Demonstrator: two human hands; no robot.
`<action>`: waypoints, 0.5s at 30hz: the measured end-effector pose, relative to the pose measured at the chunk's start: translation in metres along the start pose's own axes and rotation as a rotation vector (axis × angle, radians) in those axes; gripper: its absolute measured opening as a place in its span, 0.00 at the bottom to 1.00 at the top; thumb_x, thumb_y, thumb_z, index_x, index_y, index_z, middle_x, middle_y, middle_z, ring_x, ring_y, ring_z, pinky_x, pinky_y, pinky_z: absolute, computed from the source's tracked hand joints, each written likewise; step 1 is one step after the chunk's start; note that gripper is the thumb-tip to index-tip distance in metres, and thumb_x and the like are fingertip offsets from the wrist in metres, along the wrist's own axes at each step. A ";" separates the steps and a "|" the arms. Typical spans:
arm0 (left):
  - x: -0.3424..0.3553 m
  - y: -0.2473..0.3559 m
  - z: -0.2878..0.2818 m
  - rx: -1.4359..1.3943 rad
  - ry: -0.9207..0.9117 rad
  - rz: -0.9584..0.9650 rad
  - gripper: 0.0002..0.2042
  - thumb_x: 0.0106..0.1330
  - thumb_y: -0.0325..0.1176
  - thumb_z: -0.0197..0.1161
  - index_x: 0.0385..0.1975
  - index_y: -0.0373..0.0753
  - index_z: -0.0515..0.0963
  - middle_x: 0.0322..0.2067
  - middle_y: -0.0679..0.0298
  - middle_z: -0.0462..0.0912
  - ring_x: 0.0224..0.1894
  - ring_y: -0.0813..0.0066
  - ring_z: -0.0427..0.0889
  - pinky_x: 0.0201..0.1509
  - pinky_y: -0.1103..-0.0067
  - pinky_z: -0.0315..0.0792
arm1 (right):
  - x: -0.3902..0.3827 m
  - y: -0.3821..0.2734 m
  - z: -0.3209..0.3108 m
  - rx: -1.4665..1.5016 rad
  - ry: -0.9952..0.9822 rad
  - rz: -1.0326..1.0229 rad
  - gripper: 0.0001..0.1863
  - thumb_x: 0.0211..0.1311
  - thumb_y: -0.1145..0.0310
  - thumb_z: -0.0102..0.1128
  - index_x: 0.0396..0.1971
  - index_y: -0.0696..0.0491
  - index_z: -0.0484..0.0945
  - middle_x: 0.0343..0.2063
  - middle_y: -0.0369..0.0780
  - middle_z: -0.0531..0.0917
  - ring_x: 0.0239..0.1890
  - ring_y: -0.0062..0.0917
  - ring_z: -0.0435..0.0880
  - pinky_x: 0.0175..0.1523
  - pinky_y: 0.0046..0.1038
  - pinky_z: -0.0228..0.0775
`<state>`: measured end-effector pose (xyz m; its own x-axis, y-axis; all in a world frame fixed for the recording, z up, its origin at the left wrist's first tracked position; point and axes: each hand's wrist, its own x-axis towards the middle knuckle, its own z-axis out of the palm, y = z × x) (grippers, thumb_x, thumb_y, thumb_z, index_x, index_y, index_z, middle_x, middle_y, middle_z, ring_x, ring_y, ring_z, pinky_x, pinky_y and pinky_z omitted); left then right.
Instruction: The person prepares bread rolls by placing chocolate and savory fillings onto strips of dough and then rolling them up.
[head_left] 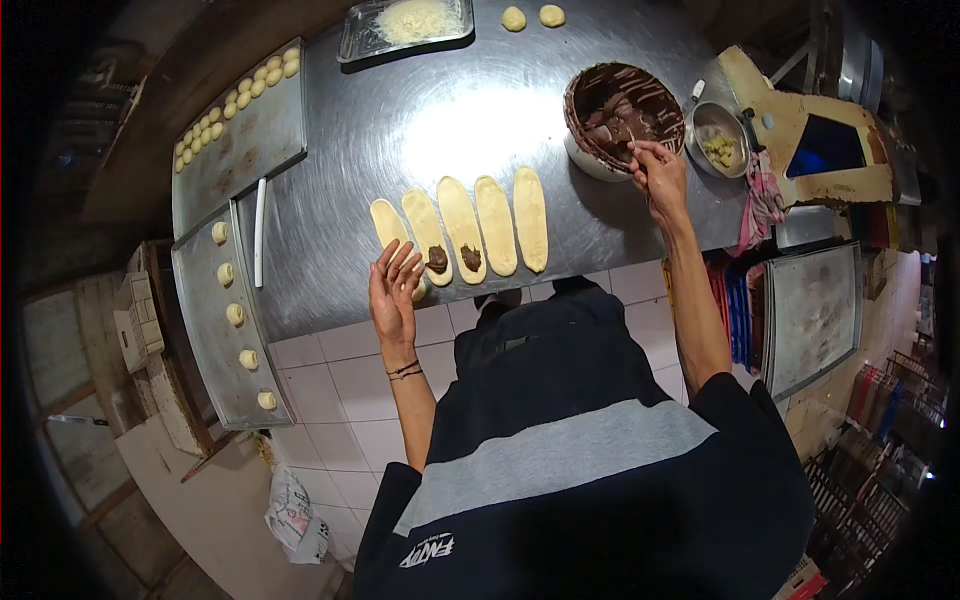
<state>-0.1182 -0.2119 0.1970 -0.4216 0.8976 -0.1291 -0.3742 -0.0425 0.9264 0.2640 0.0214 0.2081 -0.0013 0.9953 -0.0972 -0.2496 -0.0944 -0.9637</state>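
Several long, flat strips of pale dough (496,225) lie side by side on the steel table in front of me. Dark brown chocolate spread (471,257) sits in a dollop near the close end of two of them. My left hand (394,300) hovers over the close end of the leftmost strip, fingers spread, and partly hides it. At the right stands a deep round tub (598,160) of chocolate spread, its inner wall smeared. Over its near rim my right hand (660,182) is closed on a thin utensil, whose far end I cannot make out against the chocolate.
Metal trays (285,125) with small dough balls and rolled dough pieces (235,314) line the left, near a white rod (260,232). A tray of pale shreds (465,38) and two dough balls (513,18) are at the back. A metal bowl (742,165) and pink cloth (760,205) stand right.
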 end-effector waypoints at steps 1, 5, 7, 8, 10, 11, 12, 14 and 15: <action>-0.002 0.003 0.004 -0.004 0.021 -0.005 0.27 0.82 0.48 0.33 0.65 0.33 0.67 0.61 0.48 0.74 0.60 0.60 0.77 0.65 0.67 0.73 | -0.001 0.001 0.002 0.024 -0.013 0.039 0.09 0.70 0.76 0.56 0.44 0.63 0.79 0.21 0.35 0.79 0.16 0.11 0.68 0.19 0.15 0.55; -0.009 0.009 0.000 -0.009 0.073 0.043 0.27 0.82 0.48 0.34 0.65 0.32 0.67 0.60 0.47 0.75 0.59 0.60 0.77 0.65 0.67 0.74 | -0.008 -0.030 0.010 0.196 -0.067 -0.002 0.10 0.70 0.75 0.55 0.47 0.63 0.78 0.23 0.36 0.79 0.16 0.10 0.67 0.19 0.15 0.54; -0.011 0.007 -0.004 -0.006 0.095 0.045 0.27 0.82 0.48 0.34 0.65 0.32 0.67 0.60 0.47 0.74 0.59 0.60 0.78 0.65 0.67 0.74 | -0.012 -0.041 0.016 0.194 -0.078 -0.011 0.11 0.70 0.74 0.56 0.48 0.62 0.78 0.25 0.35 0.79 0.17 0.10 0.67 0.19 0.14 0.53; -0.013 0.006 -0.006 -0.006 0.120 0.045 0.27 0.82 0.48 0.35 0.65 0.32 0.67 0.60 0.47 0.74 0.59 0.60 0.78 0.65 0.68 0.74 | -0.012 -0.043 0.018 0.226 -0.097 -0.008 0.11 0.70 0.74 0.56 0.48 0.62 0.78 0.24 0.35 0.78 0.17 0.10 0.66 0.18 0.14 0.52; -0.016 0.005 -0.005 -0.024 0.123 0.050 0.27 0.82 0.47 0.35 0.65 0.32 0.67 0.60 0.47 0.74 0.59 0.60 0.78 0.64 0.68 0.74 | -0.008 -0.041 0.016 0.255 -0.117 -0.010 0.12 0.70 0.74 0.56 0.48 0.62 0.78 0.24 0.35 0.78 0.16 0.10 0.66 0.18 0.14 0.51; -0.017 0.004 -0.003 -0.040 0.126 0.053 0.27 0.82 0.47 0.35 0.65 0.32 0.67 0.60 0.47 0.74 0.59 0.60 0.78 0.64 0.68 0.74 | -0.002 -0.032 0.012 0.337 -0.141 0.040 0.12 0.70 0.73 0.55 0.49 0.62 0.78 0.24 0.35 0.77 0.16 0.10 0.65 0.18 0.14 0.51; -0.019 0.002 -0.004 -0.042 0.131 0.059 0.27 0.82 0.47 0.35 0.65 0.32 0.67 0.60 0.47 0.74 0.59 0.60 0.78 0.64 0.68 0.74 | 0.003 -0.029 0.012 0.420 -0.170 0.092 0.12 0.70 0.73 0.55 0.49 0.63 0.78 0.25 0.34 0.77 0.16 0.10 0.64 0.18 0.14 0.50; -0.019 -0.002 -0.004 -0.072 0.140 0.039 0.27 0.82 0.48 0.35 0.65 0.32 0.67 0.61 0.47 0.74 0.59 0.60 0.78 0.64 0.68 0.75 | 0.008 -0.027 0.006 0.462 -0.216 0.109 0.13 0.70 0.73 0.54 0.49 0.63 0.78 0.25 0.34 0.77 0.15 0.10 0.63 0.18 0.14 0.50; -0.021 -0.003 -0.003 -0.073 0.147 0.043 0.27 0.82 0.48 0.35 0.65 0.32 0.67 0.61 0.47 0.74 0.59 0.60 0.78 0.64 0.68 0.75 | 0.006 -0.029 0.007 0.505 -0.256 0.130 0.13 0.70 0.73 0.54 0.49 0.63 0.78 0.25 0.34 0.76 0.15 0.10 0.62 0.18 0.14 0.49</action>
<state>-0.1106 -0.2319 0.1961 -0.5525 0.8208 -0.1451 -0.4103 -0.1163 0.9045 0.2645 0.0300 0.2370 -0.2810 0.9561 -0.0834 -0.6630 -0.2562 -0.7035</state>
